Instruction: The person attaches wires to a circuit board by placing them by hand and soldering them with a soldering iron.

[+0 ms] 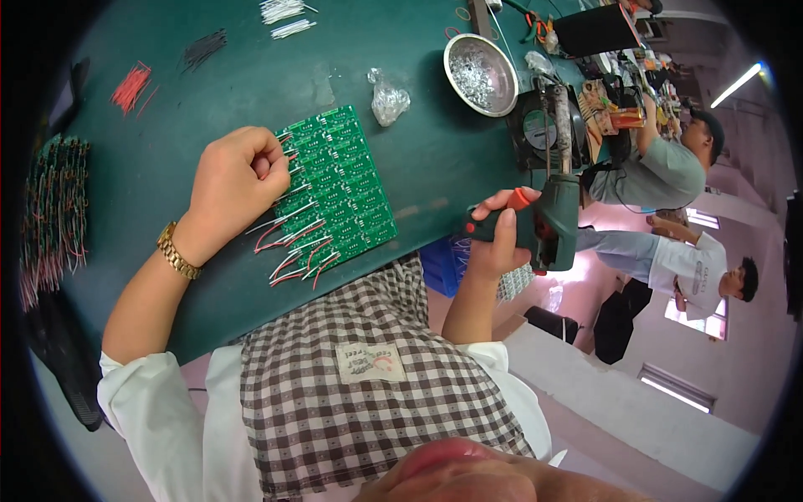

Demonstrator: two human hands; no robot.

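A green circuit board panel (347,184) lies on the table in front of me, with red, white and black wires (293,251) sticking out along its left edge. My left hand (242,176), a gold watch on its wrist, is closed at the panel's upper left edge beside the wires. What its fingertips pinch is hidden. Off the table's right side, my right hand (502,238) grips a dark green soldering gun (556,209) with a red trigger. Its metal shaft points toward the far side, away from the panel.
Red (131,87), black (203,48) and white wire bundles (284,12) lie at the far left. Wired boards (54,209) stand at the left edge. A metal bowl (481,75), a crumpled plastic bag (387,99) and a small fan (539,130) are beyond. Two people are at right.
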